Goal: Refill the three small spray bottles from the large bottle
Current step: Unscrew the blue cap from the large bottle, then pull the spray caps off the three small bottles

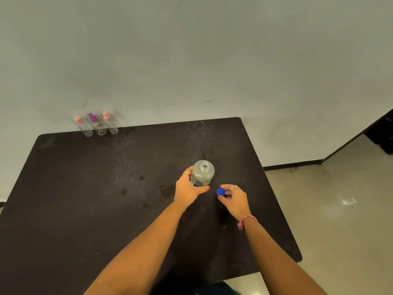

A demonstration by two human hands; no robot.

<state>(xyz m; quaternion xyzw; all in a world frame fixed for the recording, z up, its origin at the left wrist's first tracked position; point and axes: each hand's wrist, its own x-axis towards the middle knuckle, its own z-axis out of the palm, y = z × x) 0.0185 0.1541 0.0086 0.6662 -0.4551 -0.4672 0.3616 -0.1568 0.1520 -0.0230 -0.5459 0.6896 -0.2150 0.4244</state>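
Note:
The large grey-white bottle stands upright on the dark table, its neck uncapped. My left hand grips its lower body, over the label. Just to the right, my right hand pinches the bottle's blue cap low over the tabletop. Three small clear spray bottles stand in a row at the table's far left edge by the wall: one with a pink top, one with a purple top, one with a pink top.
The white wall runs behind the table. Damp marks spot the tabletop left of the large bottle. Pale floor tiles lie beyond the table's right edge.

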